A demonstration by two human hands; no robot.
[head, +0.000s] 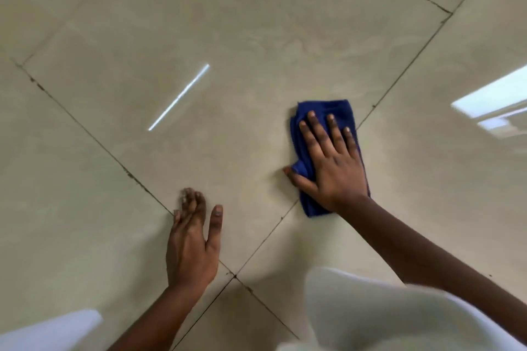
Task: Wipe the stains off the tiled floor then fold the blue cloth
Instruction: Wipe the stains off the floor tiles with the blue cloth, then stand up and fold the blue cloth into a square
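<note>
Both palms down: right hand point(332, 162) flat on blue cloth point(325, 111), left hand point(191, 242) on tiled floor point(256, 37).

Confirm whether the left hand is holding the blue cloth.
No, the left hand rests bare on the floor; the right hand presses the blue cloth.

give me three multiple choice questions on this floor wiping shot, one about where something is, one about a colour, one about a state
1. Where is the crumpled blue cloth?
A. under the right hand
B. under the left hand
C. draped over a knee

2. What colour are the glossy floor tiles?
A. black
B. beige
C. red

3. How is the left hand placed?
A. gripping the cloth
B. raised out of view
C. open and bare, by a grout line

Key: 1 A, the right hand lies flat on the cloth. 2 B, the tiles look pale cream. 3 C, it holds nothing, fingers extended, apart from the cloth.
</note>
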